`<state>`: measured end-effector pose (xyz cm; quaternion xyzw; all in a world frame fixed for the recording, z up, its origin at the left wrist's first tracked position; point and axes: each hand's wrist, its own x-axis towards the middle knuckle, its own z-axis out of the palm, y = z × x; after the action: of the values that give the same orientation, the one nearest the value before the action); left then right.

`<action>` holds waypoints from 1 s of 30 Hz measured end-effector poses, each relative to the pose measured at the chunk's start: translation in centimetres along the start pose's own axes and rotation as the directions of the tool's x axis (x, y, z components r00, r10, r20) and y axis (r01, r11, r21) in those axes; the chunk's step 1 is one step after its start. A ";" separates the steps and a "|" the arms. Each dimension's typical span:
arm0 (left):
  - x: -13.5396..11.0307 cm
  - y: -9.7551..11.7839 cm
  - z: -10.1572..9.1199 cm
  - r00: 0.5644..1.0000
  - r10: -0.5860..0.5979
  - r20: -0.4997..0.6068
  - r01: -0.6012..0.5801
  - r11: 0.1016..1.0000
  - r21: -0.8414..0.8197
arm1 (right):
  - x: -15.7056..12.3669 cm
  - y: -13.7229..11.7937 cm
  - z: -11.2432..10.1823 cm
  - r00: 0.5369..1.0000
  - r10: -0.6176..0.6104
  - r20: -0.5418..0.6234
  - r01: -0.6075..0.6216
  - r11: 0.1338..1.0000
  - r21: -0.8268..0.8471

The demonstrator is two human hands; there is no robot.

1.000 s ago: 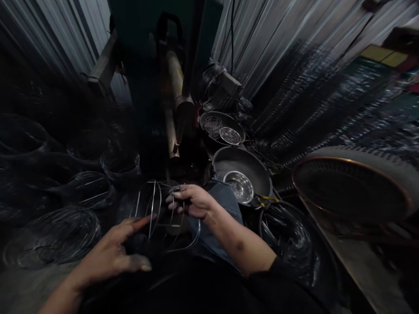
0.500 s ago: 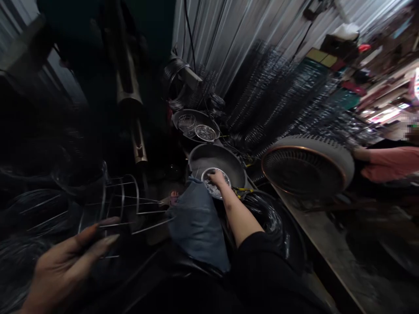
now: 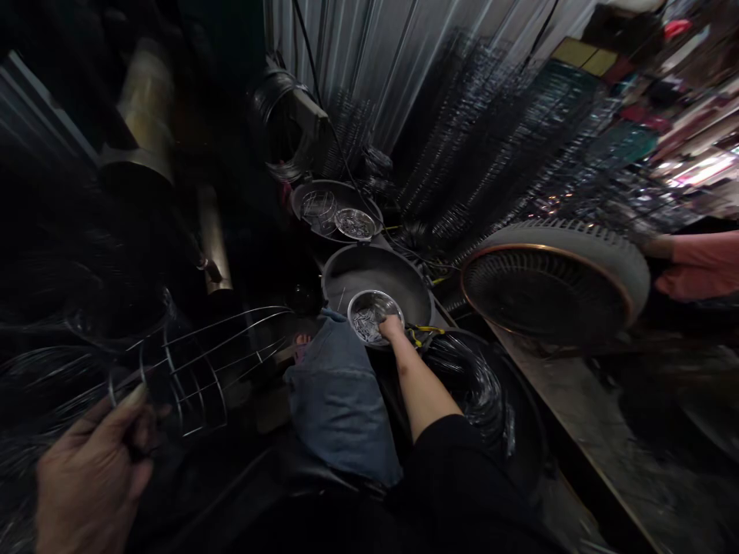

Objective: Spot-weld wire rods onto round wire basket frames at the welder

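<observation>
On the left, my left hand (image 3: 101, 462) pinches the near end of a wire frame (image 3: 199, 362), made of long thin rods with curved cross wires. The frame points away to the right, over dark ground. My right hand (image 3: 392, 327) is at the near right side of a shiny metal bowl (image 3: 375, 295), fingers closed and dipped inside the rim. Small thin metal pieces (image 3: 365, 325) lie in the bowl. Whatever the fingertips hold, if anything, is hidden. The bowl rests in a wide grey basin (image 3: 404, 275), beside my knee in blue trousers (image 3: 340, 400).
Behind stands a second basin (image 3: 300, 201) with a bowl of pieces and round wire grids. A large fan (image 3: 548, 292) lies right, near a person's pink sleeve (image 3: 704, 265). Black wire coils (image 3: 470, 377) sit by my right arm. Wire stacks (image 3: 496, 146) lean on the corrugated wall.
My left hand has moved left and slightly down with the wire frame, which has turned. My right hand has shifted from the bowl's middle to its right side. The view has shifted slightly.
</observation>
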<state>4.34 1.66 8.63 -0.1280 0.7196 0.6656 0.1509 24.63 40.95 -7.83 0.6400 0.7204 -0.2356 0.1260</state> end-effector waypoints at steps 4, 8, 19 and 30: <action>-1.4 1.2 1.0 0.997 -0.039 0.059 0.040 0.999 -0.020 | -1.1 1.5 -1.0 0.993 -0.028 -0.118 0.037 0.997 0.068; -1.6 1.2 0.9 0.996 -0.036 0.087 0.041 0.998 -0.054 | -1.9 1.9 -1.3 0.975 -0.035 -0.218 0.068 0.987 0.144; -0.5 -0.7 -1.6 0.982 0.004 0.189 0.048 0.961 -0.272 | -3.2 1.5 -1.4 0.982 0.068 -0.177 -0.038 0.985 0.167; 1.3 -2.2 -2.2 0.989 0.033 0.146 0.020 0.937 -0.348 | -8.3 -1.3 -2.4 0.965 -0.012 -0.263 0.136 0.879 0.457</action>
<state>3.84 -0.68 6.24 -0.1000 0.5775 0.7907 0.1769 24.92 34.88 -1.49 0.6479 0.6756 -0.3249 -0.1352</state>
